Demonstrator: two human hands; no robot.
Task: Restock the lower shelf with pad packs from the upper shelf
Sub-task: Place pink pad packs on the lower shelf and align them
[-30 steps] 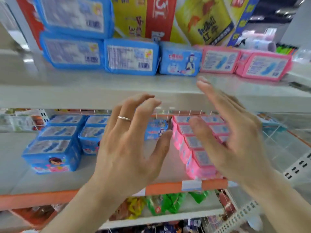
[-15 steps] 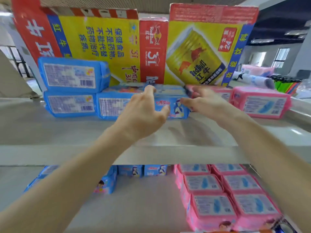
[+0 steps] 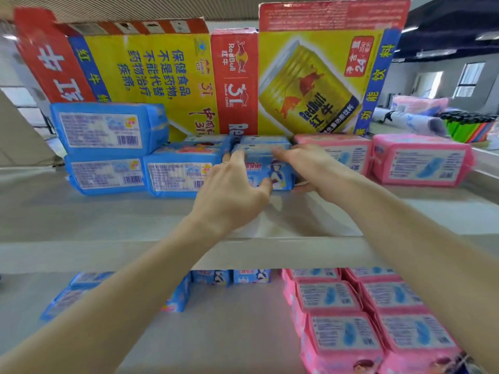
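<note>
A small blue pad pack (image 3: 266, 168) stands at the middle of the upper shelf (image 3: 108, 220). My left hand (image 3: 232, 193) grips its left side, fingers over the top and thumb on the front. My right hand (image 3: 310, 168) grips its right side, fingertips on top and thumb underneath. Larger blue packs (image 3: 108, 128) are stacked to the left and pink packs (image 3: 421, 160) lie to the right. On the lower shelf (image 3: 229, 325), small blue packs (image 3: 251, 276) stand at the back and pink packs (image 3: 337, 336) fill the right side.
Flattened yellow and red drink cartons (image 3: 310, 82) lean behind the upper packs. Blue packs (image 3: 70, 295) sit at the lower shelf's left, partly hidden by my left forearm. Rolled items and coloured goods (image 3: 464, 128) lie at the far right.
Both hands rose from in front of the lower shelf to the upper shelf and closed round the small blue pack. My view tilted upward.
</note>
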